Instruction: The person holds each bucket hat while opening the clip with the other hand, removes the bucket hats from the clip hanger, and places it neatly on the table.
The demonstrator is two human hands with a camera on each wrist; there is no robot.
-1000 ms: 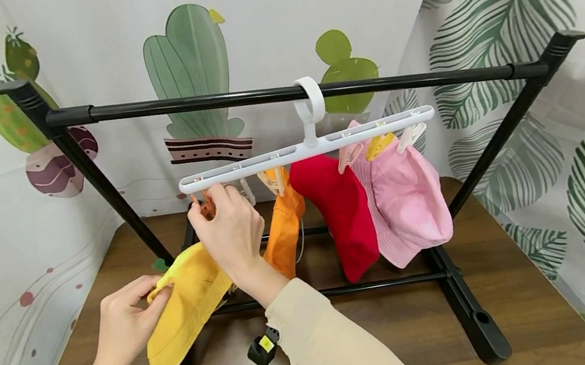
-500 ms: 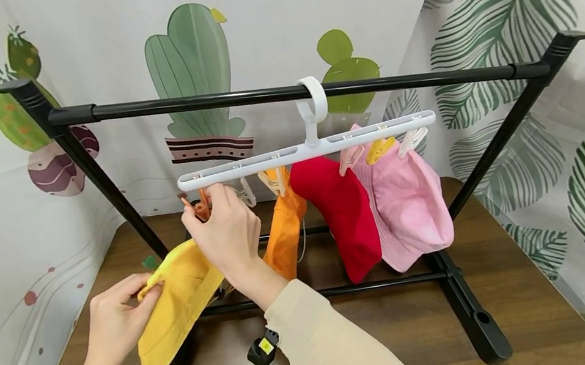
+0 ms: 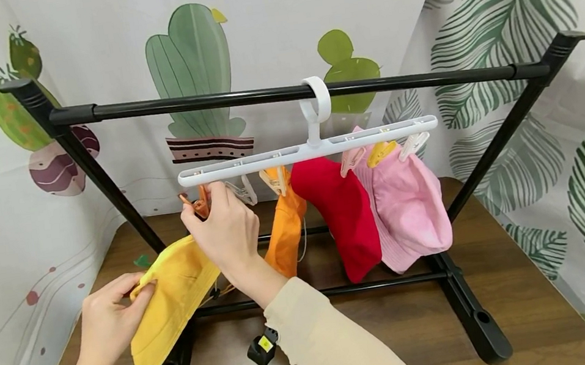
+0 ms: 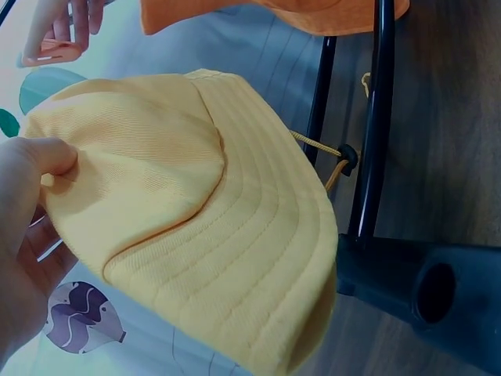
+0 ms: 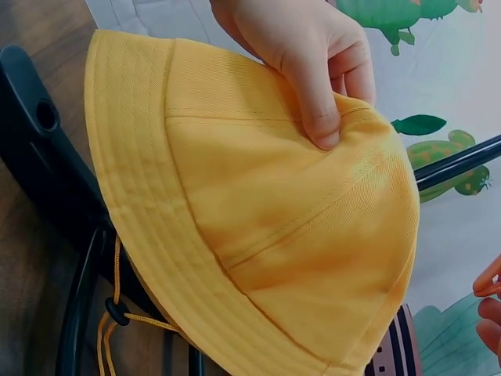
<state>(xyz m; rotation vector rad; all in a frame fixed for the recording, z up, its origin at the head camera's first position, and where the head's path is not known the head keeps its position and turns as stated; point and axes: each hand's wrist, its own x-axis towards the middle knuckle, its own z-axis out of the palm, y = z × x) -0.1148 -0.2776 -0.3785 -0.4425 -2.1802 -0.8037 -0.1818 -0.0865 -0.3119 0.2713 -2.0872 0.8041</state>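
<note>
My left hand [image 3: 113, 320] pinches the crown of a yellow bucket hat [image 3: 173, 309] between thumb and fingers, with the brim slanting down toward me. A cord with a black toggle [image 4: 348, 159] dangles from the hat. Up and to the right, my right hand [image 3: 228, 234] pinches an orange clothespin [image 3: 199, 206] under the left end of a white clip hanger [image 3: 257, 165]. The hat's top edge lies just below that hand, overlapped by it in the head view. Left of the hat's crown, a small green leaf-shaped piece [image 5: 419, 124] shows.
The hanger hooks over the bar of a black rack [image 3: 177, 105] on a wooden table [image 3: 401, 334]. An orange hat [image 3: 284, 239], a red hat [image 3: 339, 219] and a pink hat [image 3: 409, 204] hang from its clips, right of my hands. A white clip [image 3: 245, 192] hangs beside my right hand.
My left hand has drawn the yellow hat to the left, away from the right hand. My right hand has shifted slightly left with the clothespin, and the hanger's right end has dipped a little.
</note>
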